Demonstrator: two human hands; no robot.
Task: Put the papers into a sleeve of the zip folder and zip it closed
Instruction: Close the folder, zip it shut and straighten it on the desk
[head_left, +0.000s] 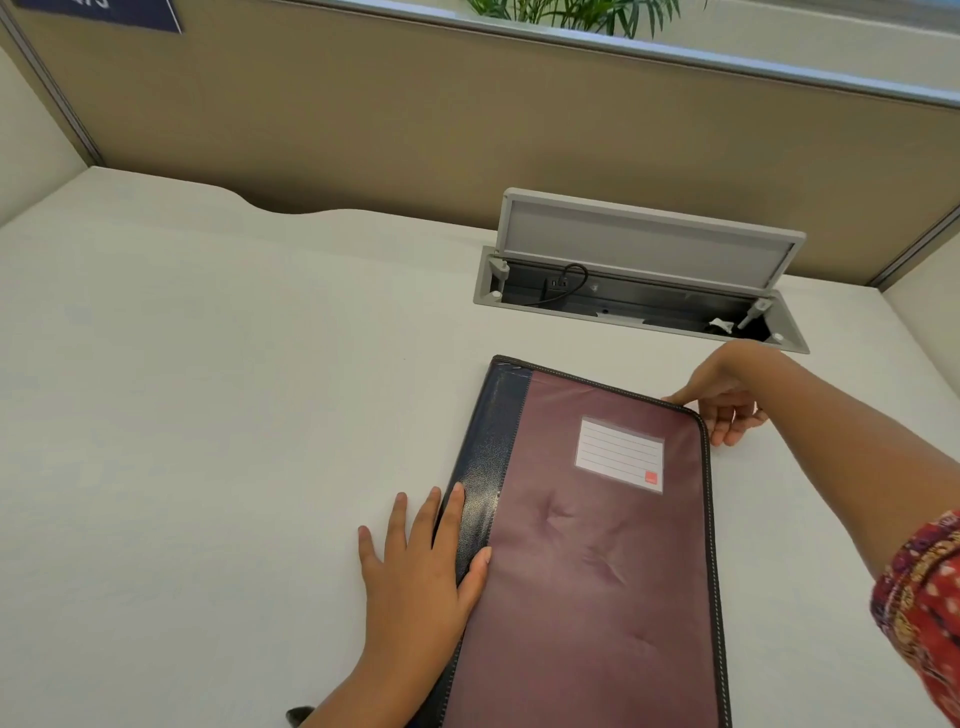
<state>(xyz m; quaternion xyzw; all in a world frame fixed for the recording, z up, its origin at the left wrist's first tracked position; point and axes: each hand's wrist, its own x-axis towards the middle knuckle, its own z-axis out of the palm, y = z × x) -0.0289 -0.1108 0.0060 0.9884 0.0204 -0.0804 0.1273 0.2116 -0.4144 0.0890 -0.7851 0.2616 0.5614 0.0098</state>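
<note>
Folder (597, 545) on white cubicle desk (208, 389)

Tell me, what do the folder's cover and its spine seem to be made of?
Folder cover: probably maroon woven fabric with a slight sheen; it dents and creases softly. Spine: seemingly dark navy faux leather, glossy and grained, stitched along its edge.

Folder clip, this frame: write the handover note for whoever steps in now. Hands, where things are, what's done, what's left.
Left hand: flat, open, pressing the folder's spine edge on the desk.
Right hand: at the folder's far right corner, fingers pinched at the zip; the pull itself is hidden.
Folder: closed, lying flat, label up.
Papers: none visible; whether they are inside cannot be told.
Left: whether the zip is fully closed cannot be told; check it along the right edge.
</note>
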